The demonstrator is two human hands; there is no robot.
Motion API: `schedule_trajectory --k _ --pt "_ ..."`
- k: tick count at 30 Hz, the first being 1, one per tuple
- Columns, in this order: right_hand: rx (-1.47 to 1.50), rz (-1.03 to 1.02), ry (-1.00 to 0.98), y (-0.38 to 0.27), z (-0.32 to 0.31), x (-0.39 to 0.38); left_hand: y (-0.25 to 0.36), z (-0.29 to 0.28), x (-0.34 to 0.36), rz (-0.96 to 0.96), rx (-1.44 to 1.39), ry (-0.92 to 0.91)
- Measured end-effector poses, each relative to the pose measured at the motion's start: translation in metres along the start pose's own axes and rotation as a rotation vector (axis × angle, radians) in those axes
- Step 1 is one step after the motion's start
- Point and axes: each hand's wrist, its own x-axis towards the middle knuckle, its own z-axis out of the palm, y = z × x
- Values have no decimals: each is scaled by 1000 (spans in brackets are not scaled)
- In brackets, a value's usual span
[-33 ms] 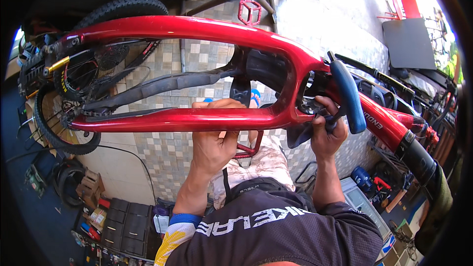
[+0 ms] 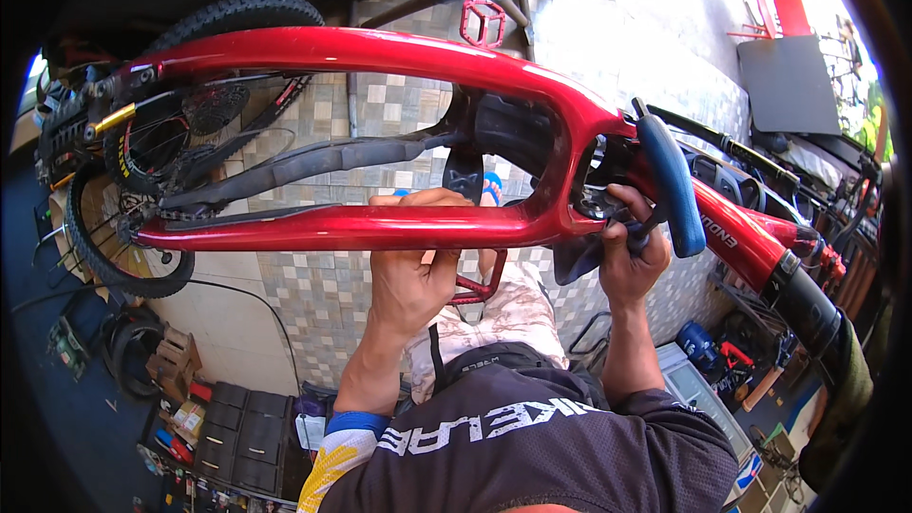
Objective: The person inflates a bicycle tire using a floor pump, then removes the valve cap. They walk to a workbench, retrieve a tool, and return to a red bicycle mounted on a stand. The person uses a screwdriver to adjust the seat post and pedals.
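Note:
A red mountain bike frame lies across the view. My left hand is closed round its near rear stay, fingers over the far side and thumb beneath. At the pivot, right of centre, my right hand is closed, with finger and thumb pinching the dark shaft of a blue T-handle wrench. The handle stands just beyond the fingers; where the wrench's tip sits is hidden. Dark, cloth-like material hangs beside my right thumb, and I cannot tell whether the hand also grips it.
Red pedals stick out above and below the frame. Bicycle wheels stand at the left. Black drawers are at the lower left. A grey board and a red chair are at the upper right.
The rear part of the red frame has shifted very slightly upward in the view. Both hands keep the same places and grips.

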Motion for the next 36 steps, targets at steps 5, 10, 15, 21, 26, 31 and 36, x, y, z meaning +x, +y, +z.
schedule_trajectory --k 5,10,15,21,26,31,36 --pt "-55 67 -13 1 -1 9 -6 12 7 -17 -136 63" --pt "-51 26 16 6 2 6 -6 12 6 24 -107 44" --pt "-82 -8 22 2 4 13 -6 15 5 13 -21 67" --pt "-73 14 5 0 6 12 -5 13 -2 7 60 94" --pt "-28 14 0 2 6 12 -2 15 -6 44 143 16" --pt "-58 53 9 4 -1 2 -13 19 -40 -152 -64 119" --pt "181 -84 24 19 -23 -39 -36 39 -75 -465 -688 -2"
